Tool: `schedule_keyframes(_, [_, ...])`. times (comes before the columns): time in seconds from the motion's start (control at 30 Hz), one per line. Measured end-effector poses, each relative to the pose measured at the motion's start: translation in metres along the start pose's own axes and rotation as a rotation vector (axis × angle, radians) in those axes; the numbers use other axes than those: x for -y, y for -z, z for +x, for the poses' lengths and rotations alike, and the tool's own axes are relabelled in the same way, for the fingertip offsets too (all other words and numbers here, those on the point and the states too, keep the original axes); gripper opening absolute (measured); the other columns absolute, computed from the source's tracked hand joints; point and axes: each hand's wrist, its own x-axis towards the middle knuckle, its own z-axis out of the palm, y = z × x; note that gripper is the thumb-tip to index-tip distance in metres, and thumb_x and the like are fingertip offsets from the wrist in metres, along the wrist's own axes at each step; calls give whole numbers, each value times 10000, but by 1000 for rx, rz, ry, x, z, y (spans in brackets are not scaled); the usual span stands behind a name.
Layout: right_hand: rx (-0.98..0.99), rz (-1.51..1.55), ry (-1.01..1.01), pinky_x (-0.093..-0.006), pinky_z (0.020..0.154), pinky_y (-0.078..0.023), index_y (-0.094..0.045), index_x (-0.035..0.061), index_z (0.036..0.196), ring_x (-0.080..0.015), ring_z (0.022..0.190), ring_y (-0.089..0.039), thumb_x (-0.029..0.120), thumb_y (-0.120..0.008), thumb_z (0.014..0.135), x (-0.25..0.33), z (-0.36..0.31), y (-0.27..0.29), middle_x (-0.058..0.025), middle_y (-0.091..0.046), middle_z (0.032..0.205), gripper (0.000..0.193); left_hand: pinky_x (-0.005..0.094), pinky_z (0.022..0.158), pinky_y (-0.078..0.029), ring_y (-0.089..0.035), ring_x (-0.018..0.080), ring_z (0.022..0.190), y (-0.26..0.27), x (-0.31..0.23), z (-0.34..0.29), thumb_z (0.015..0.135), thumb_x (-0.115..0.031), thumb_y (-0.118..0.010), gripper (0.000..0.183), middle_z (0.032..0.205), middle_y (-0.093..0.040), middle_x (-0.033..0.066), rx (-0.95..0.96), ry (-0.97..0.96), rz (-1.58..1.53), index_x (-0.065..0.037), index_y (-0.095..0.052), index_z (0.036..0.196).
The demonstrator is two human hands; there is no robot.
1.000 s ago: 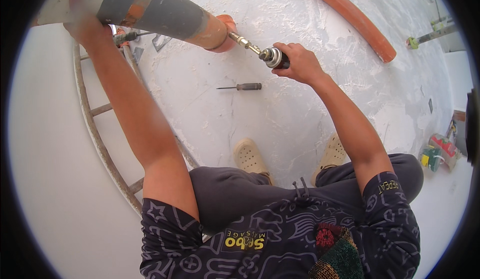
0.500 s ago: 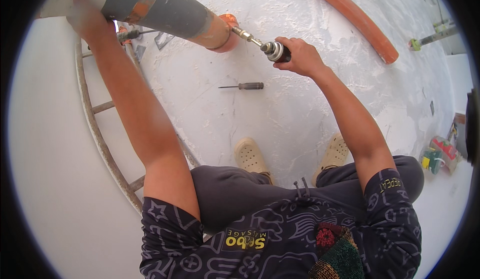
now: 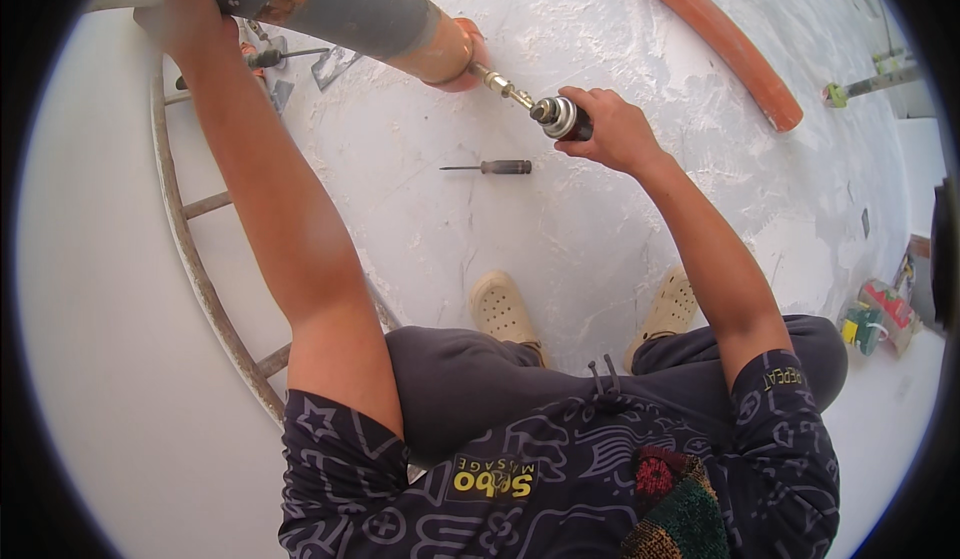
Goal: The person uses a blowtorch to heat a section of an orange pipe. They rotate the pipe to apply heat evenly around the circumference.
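Observation:
My left hand (image 3: 188, 9) is closed around the upper part of a thick grey pipe (image 3: 345, 9) at the upper left; some fingers are hidden behind it. The pipe slants down to the right, with orange patches and an orange flared end (image 3: 462, 71). In my right hand (image 3: 618, 131) is a gas torch (image 3: 560, 117), a canister with a metal burner tube, gripped by the canister. Its nozzle points at the pipe's orange end, very close to it. No flame can be made out. A screwdriver (image 3: 505, 167) lies on the floor below the torch.
A wooden ladder (image 3: 210, 269) lies at the left, partly under my left arm. Beside that forearm are a tool with a long thin rod (image 3: 265, 59) and a flat metal blade (image 3: 333, 69). An orange pipe (image 3: 735, 49) curves across the upper right. Colourful bags (image 3: 885, 319) sit far right.
My right hand and the torch have shifted slightly right and down. The pipe's orange end has moved a little to the right, and my left hand has moved up slightly, still on the pipe.

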Motion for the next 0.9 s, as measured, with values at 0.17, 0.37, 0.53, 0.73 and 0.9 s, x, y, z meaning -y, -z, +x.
schedule_keyframes(0.17, [17,46,0,-463,983,-578,-603,228,1488,-328,1178,-678,442,-905,832,9,-7,-7,-109,-711,1199,753,438,1193,-451,-498,372,1455,-4,-6,-4,892,-436,-897,1213,1644,-434,255,29,27,51,118,-160,1680])
schedule_keyframes(0.37, [14,64,19,-465,949,-589,-607,204,1450,-324,1169,-682,423,-903,833,19,-6,-16,-110,-693,1151,718,541,1084,-652,-629,434,1341,-9,-5,-9,937,-749,-678,1075,1443,-574,269,-18,83,301,54,-343,1568])
schedule_keyframes(0.53, [7,79,49,-465,943,-587,-607,194,1454,-321,1168,-674,429,-904,833,20,-4,-24,-112,-689,1142,727,478,940,-635,-704,363,1185,-10,-5,-11,929,-449,-831,895,1373,-629,242,-258,123,169,151,-413,1445])
schedule_keyframes(0.73, [11,71,27,-460,945,-586,-612,188,1457,-320,1150,-669,432,-911,828,9,-9,-34,-114,-683,1141,738,481,952,-631,-706,374,1144,10,-8,-14,936,-471,-831,967,1391,-632,250,-297,183,136,187,-379,1482])
schedule_keyframes(0.9, [-43,74,21,-460,943,-589,-611,194,1456,-317,1157,-670,436,-920,815,-7,-10,-40,-115,-684,1148,751,504,1067,-624,-673,397,1238,29,-6,-15,938,-485,-832,1035,1468,-549,275,-385,254,147,138,-263,1538])
